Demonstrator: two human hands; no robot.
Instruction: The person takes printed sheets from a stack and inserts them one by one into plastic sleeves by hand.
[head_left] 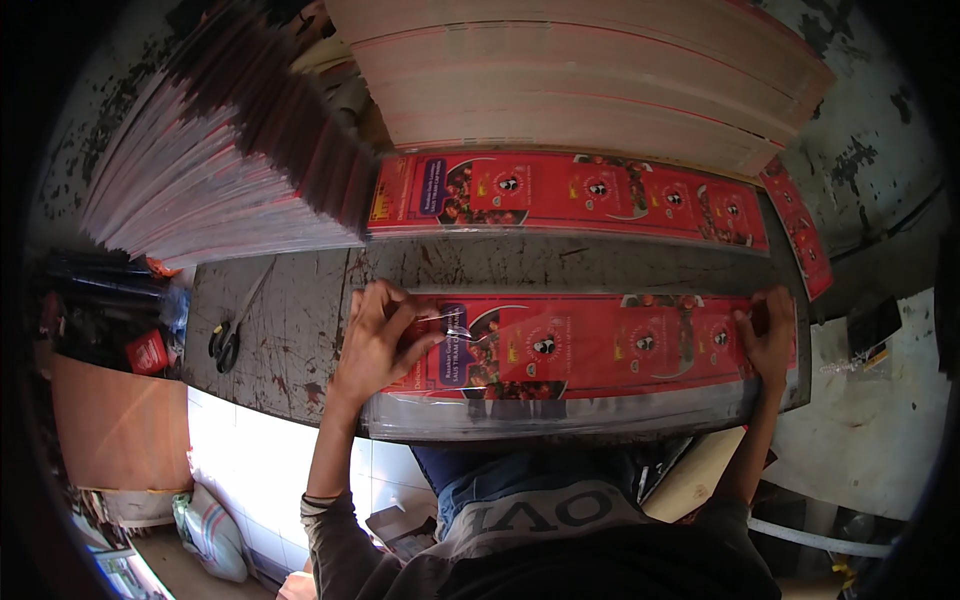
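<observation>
A long red printed strip (625,345) with food pictures lies near the table's front edge, under shiny clear plastic sleeves (540,415) that stick out along its near side. At its left end, my left hand (378,335) is closed, thumb and fingers pinching the clear plastic by the corner. My right hand (768,335) curls around the far right corner of the strip, fingertips pressed together on its edge. Behind them sits a pile of similar red strips (560,190), also edged with clear plastic.
A tall leaning stack of plastic-edged sheets (230,170) stands at the back left. Pale bundles (580,80) rise behind the red pile. Scissors (228,340) lie on the scratched dark table (290,330), left of my hands. Another red strip (800,235) hangs over the right edge.
</observation>
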